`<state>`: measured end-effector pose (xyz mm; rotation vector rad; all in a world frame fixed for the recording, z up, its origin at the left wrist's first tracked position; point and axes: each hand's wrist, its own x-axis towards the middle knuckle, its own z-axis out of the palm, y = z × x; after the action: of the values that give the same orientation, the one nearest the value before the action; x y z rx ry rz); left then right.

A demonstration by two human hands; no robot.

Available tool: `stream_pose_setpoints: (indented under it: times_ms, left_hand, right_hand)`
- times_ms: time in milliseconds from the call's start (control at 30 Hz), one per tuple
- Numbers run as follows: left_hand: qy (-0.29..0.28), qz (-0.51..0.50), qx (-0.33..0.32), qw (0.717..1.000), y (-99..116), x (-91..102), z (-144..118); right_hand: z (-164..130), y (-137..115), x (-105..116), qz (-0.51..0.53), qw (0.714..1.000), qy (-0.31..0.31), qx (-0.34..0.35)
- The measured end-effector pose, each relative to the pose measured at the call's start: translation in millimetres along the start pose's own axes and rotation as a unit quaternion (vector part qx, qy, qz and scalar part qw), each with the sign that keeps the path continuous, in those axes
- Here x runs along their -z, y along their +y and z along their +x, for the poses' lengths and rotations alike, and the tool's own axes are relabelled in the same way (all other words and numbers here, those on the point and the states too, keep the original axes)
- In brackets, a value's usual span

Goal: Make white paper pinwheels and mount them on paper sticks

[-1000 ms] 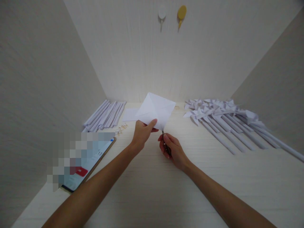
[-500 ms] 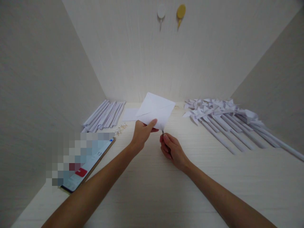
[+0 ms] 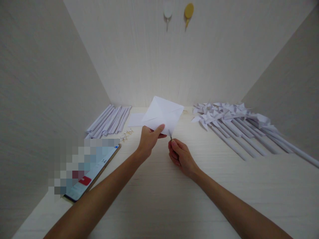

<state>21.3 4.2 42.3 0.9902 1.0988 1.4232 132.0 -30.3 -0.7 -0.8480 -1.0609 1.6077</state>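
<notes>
My left hand [image 3: 150,138] pinches a square of white paper [image 3: 163,114] near its lower edge, thumb on top and fingers beneath. Diagonal lines cross the sheet, which is held above the tabletop. At its lower right corner, my right hand [image 3: 181,155] is closed around a small pair of scissors [image 3: 170,135]. One thin blade lies over the paper there; the handles are mostly hidden by my fingers. More white paper [image 3: 136,120] lies flat on the table behind my left hand.
Rolled paper sticks [image 3: 109,122] lie at the back left, with small pale pieces [image 3: 126,135] before them. A phone [image 3: 93,172] rests at left. Several paper pinwheels [image 3: 229,122] are heaped at right. White [image 3: 167,13] and yellow [image 3: 188,11] hooks hang on the back wall.
The scissors' blade now shows farther over the paper's lower corner. Both hands have stayed almost in place. The number on the phone went from 13 to 14.
</notes>
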Motion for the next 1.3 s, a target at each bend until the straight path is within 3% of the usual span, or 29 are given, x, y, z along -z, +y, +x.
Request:
stream_pose_setpoints:
  times_ms: [467,967,1300]
  left_hand:
    - [-0.015,0.003,0.0,1.0,-0.5,2.0,2.5]
    - [-0.043,0.111,0.019,0.993,-2.1,2.7,0.5]
    - [-0.051,0.099,0.035,0.993,-4.2,1.3,-2.3]
  right_hand:
    - [0.1,-0.1,0.2,0.002,1.0,0.009,0.002]
    - [2.0,0.7,2.4,0.017,1.0,0.01,0.006]
    - [2.6,0.7,1.6,0.041,0.999,0.014,0.004]
